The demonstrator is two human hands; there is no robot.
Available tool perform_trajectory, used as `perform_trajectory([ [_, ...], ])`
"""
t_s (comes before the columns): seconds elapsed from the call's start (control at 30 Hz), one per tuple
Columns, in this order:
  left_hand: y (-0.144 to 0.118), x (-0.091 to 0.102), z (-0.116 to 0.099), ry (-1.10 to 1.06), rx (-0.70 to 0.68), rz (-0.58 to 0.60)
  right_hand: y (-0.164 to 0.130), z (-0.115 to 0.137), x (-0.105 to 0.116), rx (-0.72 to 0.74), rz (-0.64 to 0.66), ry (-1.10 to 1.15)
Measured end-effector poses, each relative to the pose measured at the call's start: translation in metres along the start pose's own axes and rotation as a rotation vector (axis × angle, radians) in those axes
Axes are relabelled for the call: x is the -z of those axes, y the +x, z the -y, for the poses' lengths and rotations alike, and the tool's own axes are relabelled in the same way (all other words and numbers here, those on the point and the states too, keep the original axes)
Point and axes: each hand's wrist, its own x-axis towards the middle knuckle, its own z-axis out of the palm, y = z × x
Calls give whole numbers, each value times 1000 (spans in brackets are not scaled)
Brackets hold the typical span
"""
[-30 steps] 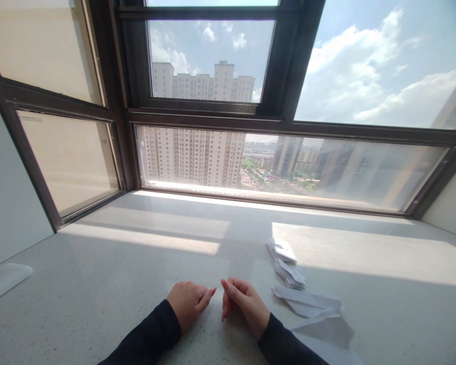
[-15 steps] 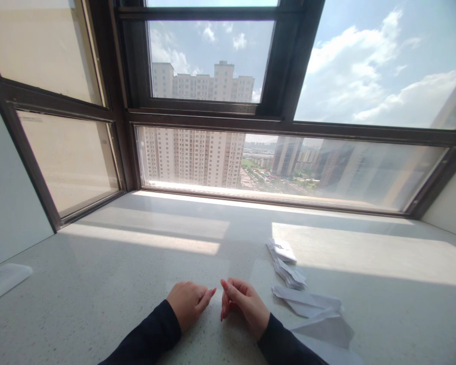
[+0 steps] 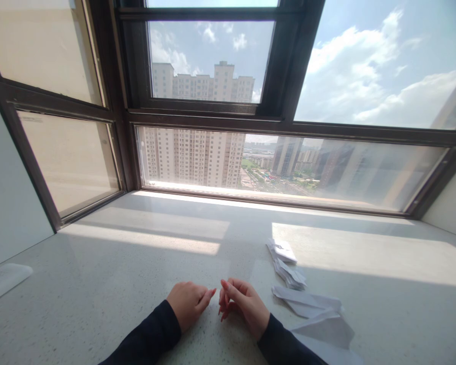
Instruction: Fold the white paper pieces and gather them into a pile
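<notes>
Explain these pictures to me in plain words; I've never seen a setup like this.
There is no machine here: these are one person's two bare hands, in dark sleeves. One camera, worn on the head, takes every picture, looking forward and down.

The left hand is curled, thumb pointing toward the right hand, whose fingers bend loosely. A small gap separates them, and nothing can be seen held in either.

Both are over a pale speckled surface. To the right of the right hand runs a row of folded white papers. At the left edge lies a flat white object, cut off by the frame, so I can't say what it is. Behind stand dark-framed windows.
</notes>
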Motion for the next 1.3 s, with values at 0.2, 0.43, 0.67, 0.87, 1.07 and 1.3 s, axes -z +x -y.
perform_trajectory([
  [0.2,0,1,0,-11,2,13,1,-1,0,7,4,3],
  [0.43,0,-1,-1,8,11,5,1,0,0,13,-3,3],
  [0.67,0,-1,-1,-2,14,13,1,-1,0,14,-3,-7],
  [0.87,1,-1,0,-1,9,10,1,-2,1,13,0,-19],
  [1.07,1,-1,-1,14,18,10,1,-1,2,12,1,-27],
  [1.3,1,-1,0,23,17,12,1,-3,1,19,9,-11],
])
